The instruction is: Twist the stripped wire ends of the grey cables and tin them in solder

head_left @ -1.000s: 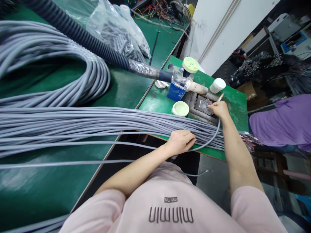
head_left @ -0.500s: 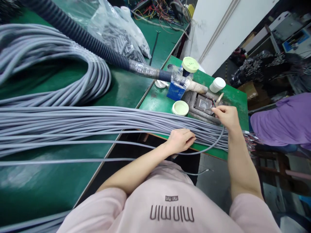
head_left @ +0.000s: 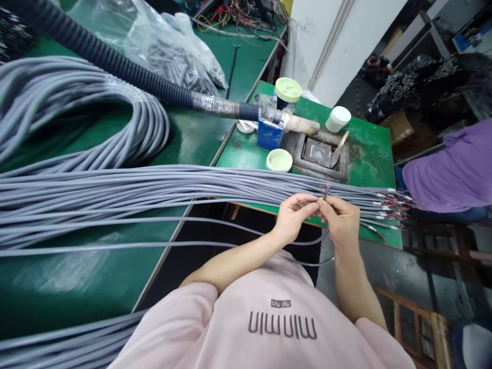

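Note:
My left hand (head_left: 294, 218) and my right hand (head_left: 340, 220) meet over the front edge of the green bench. Both are closed in a pinch on the thin coloured wires (head_left: 326, 192) at one end of a grey cable (head_left: 321, 240), which hangs in a loop beneath them. Behind the fingers a thick bundle of grey cables (head_left: 230, 185) runs from left to right, its stripped ends (head_left: 392, 205) fanned out at the right. Beyond the bundle is a square metal pot (head_left: 318, 152) in a dirty frame, with a flat scraper (head_left: 340, 149) leaning across its right side.
A ribbed dark hose (head_left: 154, 82) ends above the pot, by a blue box (head_left: 269, 134). Round about stand an open pale-green tub (head_left: 279, 160), a lidded jar (head_left: 288, 89) and a white tub (head_left: 338, 119). A person's purple sleeve (head_left: 449, 169) is at the right.
My right hand has come back from the pot toward my body with the cable end. My left hand has left the bundle and now meets it at the wires. The view has shifted slightly.

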The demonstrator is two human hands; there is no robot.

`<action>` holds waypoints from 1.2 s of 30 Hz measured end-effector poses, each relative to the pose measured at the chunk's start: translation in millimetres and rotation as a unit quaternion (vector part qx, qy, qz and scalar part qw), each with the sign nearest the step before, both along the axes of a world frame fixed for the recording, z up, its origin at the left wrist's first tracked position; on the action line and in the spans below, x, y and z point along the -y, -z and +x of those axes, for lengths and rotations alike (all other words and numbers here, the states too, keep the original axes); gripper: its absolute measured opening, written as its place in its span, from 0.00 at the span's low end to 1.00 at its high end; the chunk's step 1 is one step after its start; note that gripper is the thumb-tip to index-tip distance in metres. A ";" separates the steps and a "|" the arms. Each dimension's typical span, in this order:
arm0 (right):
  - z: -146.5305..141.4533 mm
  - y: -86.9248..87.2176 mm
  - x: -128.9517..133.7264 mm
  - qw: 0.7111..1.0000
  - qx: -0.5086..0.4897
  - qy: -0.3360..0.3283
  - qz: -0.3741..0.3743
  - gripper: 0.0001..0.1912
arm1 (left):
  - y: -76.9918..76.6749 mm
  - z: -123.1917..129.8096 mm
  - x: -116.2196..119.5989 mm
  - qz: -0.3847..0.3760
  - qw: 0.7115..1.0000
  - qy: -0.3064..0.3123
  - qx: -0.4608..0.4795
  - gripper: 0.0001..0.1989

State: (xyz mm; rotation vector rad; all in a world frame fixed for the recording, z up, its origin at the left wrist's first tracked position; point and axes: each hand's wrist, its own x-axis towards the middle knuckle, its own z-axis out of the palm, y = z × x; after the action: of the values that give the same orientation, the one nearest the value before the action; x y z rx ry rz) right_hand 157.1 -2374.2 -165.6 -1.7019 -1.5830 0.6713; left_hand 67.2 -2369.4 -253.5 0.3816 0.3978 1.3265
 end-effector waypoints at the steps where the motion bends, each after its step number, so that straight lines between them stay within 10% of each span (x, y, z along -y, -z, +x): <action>1: 1.5 -0.5 2.6 1.000 -0.014 0.002 -0.007 0.12 | -1.6 1.5 0.5 -0.001 1.000 -0.009 -0.004 0.14; 12: 15.5 19.0 28.3 0.941 -0.327 -0.034 -0.082 0.24 | -6.4 -17.0 -10.3 0.300 0.904 -0.187 -0.239 0.06; 16: 9.8 19.1 31.2 0.939 -0.333 -0.017 -0.087 0.28 | -0.5 -7.1 -5.9 0.160 0.979 -0.054 -0.111 0.23; 21: 17.2 14.5 35.0 0.964 -0.236 -0.048 -0.116 0.26 | 9.9 -2.9 0.3 0.078 0.984 0.160 -0.003 0.20; 28: 21.3 -17.4 18.8 0.990 0.111 -0.063 0.055 0.05 | 14.3 -2.5 6.2 0.090 0.982 0.161 -0.040 0.13; 36: 23.0 -28.3 -2.1 0.983 -0.025 0.080 0.164 0.10 | 14.9 -12.5 9.1 0.074 0.980 0.182 -0.037 0.15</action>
State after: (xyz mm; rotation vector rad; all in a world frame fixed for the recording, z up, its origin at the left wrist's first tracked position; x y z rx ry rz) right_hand 180.1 -2372.1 -137.4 -1.5328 -1.4152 0.3461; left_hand 54.7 -2378.5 -268.4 0.5990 0.2747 0.9873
